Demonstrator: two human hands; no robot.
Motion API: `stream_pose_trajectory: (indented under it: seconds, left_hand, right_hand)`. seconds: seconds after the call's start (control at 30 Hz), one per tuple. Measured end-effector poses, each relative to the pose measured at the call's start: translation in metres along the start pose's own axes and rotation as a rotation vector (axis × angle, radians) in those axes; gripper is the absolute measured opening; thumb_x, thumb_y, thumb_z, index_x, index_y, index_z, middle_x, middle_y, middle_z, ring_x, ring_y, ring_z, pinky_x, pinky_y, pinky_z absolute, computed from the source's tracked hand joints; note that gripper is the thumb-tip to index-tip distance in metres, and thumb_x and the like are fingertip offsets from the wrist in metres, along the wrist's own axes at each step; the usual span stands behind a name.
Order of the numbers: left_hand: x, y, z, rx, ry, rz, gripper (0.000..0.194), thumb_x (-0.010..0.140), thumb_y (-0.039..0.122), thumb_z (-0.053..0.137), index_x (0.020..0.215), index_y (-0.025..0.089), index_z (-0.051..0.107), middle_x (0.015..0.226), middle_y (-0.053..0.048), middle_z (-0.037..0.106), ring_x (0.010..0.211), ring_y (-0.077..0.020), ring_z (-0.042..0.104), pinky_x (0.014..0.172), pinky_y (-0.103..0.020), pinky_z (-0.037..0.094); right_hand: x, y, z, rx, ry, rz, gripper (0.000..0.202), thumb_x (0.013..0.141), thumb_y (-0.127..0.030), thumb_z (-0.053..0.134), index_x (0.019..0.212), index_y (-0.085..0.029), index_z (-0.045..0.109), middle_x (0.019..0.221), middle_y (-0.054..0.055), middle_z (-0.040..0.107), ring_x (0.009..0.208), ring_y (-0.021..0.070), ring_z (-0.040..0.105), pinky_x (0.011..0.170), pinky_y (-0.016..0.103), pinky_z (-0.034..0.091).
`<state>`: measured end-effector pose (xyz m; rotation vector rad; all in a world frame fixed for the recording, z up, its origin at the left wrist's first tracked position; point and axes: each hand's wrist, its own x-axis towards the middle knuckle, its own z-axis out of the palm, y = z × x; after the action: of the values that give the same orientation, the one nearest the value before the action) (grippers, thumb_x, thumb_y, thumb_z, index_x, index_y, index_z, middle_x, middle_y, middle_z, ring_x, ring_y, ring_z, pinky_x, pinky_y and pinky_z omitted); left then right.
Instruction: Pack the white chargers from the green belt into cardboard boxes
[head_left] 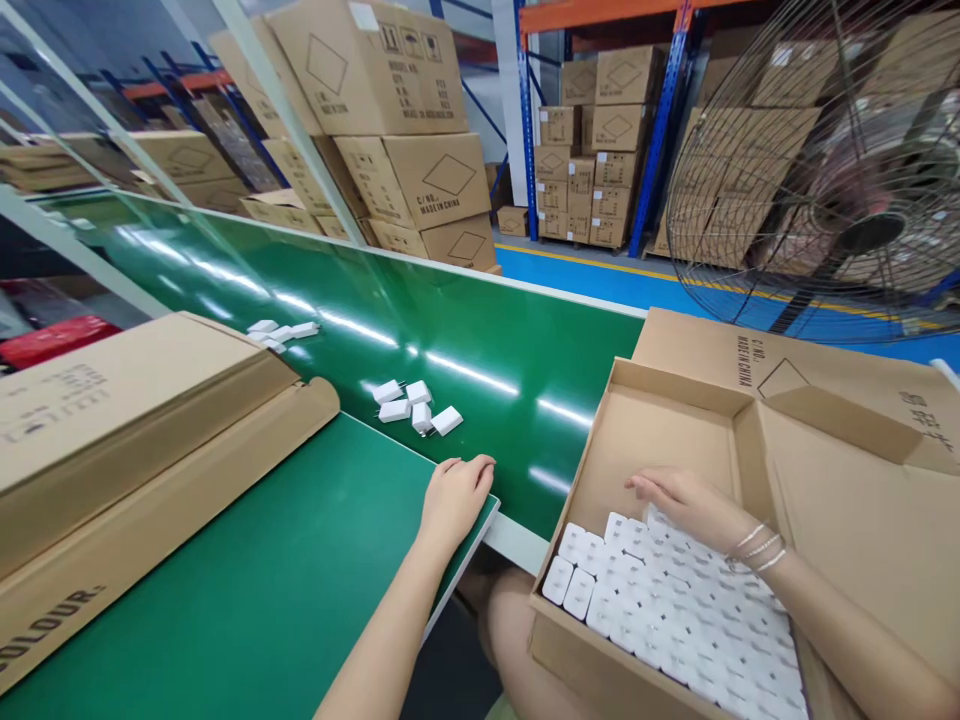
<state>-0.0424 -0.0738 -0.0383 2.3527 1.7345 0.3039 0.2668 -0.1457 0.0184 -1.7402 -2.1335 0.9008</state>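
Observation:
My left hand (459,492) is at the corner of the green tabletop (300,540), with its fingers curled down. Whatever it may hold is hidden. Just beyond it, several loose white plug chargers (420,415) lie on the green conveyor belt (510,420). My right hand (679,500), with bracelets at the wrist, reaches into an open cardboard box (660,425). Its bent fingers close on a white plug charger (654,517), partly covered and blurred. Below that hand, tightly packed rows of white chargers (675,610) fill the near part of the box.
Another small group of chargers (281,333) lies farther left on the belt. A large carton (142,390) sits on the left tabletop. Stacked cartons (420,180) stand behind the belt, and a big wire-caged fan (840,180) is at the right. An open box flap (825,400) spreads rightward.

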Motion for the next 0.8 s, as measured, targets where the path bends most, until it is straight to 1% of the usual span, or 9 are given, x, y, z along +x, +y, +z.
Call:
stream_pose_trajectory:
  seconds: [0.1,0.17,0.23,0.3,0.33,0.4,0.53,0.7,0.8]
  left_hand:
    - [-0.002,0.002,-0.002,0.012,0.013,0.003,0.038,0.090,0.027,0.026,0.098,0.022,0.063,0.091,-0.003,0.070,0.088,-0.0187,0.061,0.098,-0.037,0.032]
    - [-0.002,0.002,-0.002,0.009,0.022,0.004,0.039,0.090,0.026,0.025,0.097,0.022,0.063,0.092,-0.004,0.070,0.088,-0.0188,0.061,0.098,-0.038,0.032]
    - [-0.003,0.003,-0.002,0.008,0.030,0.003,0.039,0.090,0.025,0.025,0.097,0.022,0.063,0.092,-0.004,0.070,0.088,-0.0190,0.061,0.098,-0.038,0.032]
    - [-0.003,0.003,-0.003,0.011,0.035,0.000,0.038,0.090,0.024,0.025,0.097,0.022,0.063,0.092,-0.004,0.070,0.089,-0.0189,0.061,0.098,-0.037,0.031]
    - [-0.003,0.004,-0.004,0.014,0.034,-0.003,0.039,0.090,0.024,0.025,0.097,0.022,0.063,0.092,-0.003,0.070,0.090,-0.0187,0.061,0.099,-0.037,0.031]
    - [-0.003,0.004,-0.004,0.014,0.024,-0.007,0.039,0.091,0.024,0.025,0.096,0.021,0.063,0.093,-0.003,0.070,0.090,-0.0181,0.061,0.099,-0.037,0.031]
    - [-0.002,0.004,-0.004,0.011,0.022,-0.009,0.039,0.091,0.024,0.024,0.097,0.021,0.063,0.092,-0.004,0.070,0.090,-0.0180,0.061,0.099,-0.037,0.031]
    - [-0.002,0.002,-0.003,0.010,0.015,-0.003,0.038,0.091,0.026,0.025,0.098,0.022,0.062,0.092,-0.004,0.070,0.090,-0.0183,0.061,0.097,-0.037,0.032]
    - [-0.002,0.001,-0.002,0.015,0.016,0.001,0.038,0.091,0.026,0.025,0.099,0.021,0.062,0.093,-0.004,0.070,0.090,-0.0186,0.061,0.098,-0.037,0.032]
  right_hand:
    - [0.001,-0.013,0.002,-0.038,-0.085,-0.063,0.053,0.093,-0.054,0.019,0.081,-0.023,0.061,0.074,0.000,0.062,0.076,0.0186,0.057,0.102,0.047,0.026]
    - [0.002,-0.018,0.004,-0.060,-0.155,-0.092,0.053,0.094,-0.052,0.017,0.077,-0.023,0.058,0.071,-0.001,0.059,0.072,0.0168,0.056,0.104,0.049,0.020]
    - [0.002,-0.020,0.006,-0.074,-0.174,-0.094,0.053,0.094,-0.052,0.016,0.075,-0.021,0.055,0.072,0.000,0.059,0.071,0.0170,0.055,0.097,0.047,0.030]
    - [0.003,-0.020,0.007,-0.078,-0.160,-0.072,0.054,0.093,-0.053,0.017,0.072,-0.021,0.054,0.072,0.002,0.059,0.071,0.0180,0.054,0.083,0.040,0.041]
    - [0.003,-0.020,0.007,-0.078,-0.151,-0.061,0.054,0.093,-0.054,0.018,0.071,-0.021,0.055,0.072,0.003,0.059,0.070,0.0183,0.054,0.076,0.037,0.042]
    - [0.004,-0.021,0.008,-0.068,-0.137,-0.061,0.056,0.092,-0.056,0.018,0.072,-0.021,0.057,0.072,0.003,0.059,0.070,0.0187,0.055,0.072,0.035,0.043]
    - [0.006,-0.025,0.009,-0.039,-0.123,-0.111,0.057,0.093,-0.056,0.017,0.077,-0.020,0.060,0.074,0.004,0.059,0.072,0.0189,0.054,0.074,0.034,0.042]
    - [0.008,-0.024,0.011,-0.137,-0.178,-0.117,0.059,0.094,-0.053,0.014,0.064,-0.020,0.052,0.060,0.002,0.052,0.065,0.0179,0.050,0.070,0.034,0.039]
    - [0.006,-0.021,0.012,-0.137,-0.178,-0.095,0.058,0.094,-0.052,0.013,0.061,-0.020,0.048,0.058,0.002,0.049,0.066,0.0182,0.050,0.065,0.033,0.038]
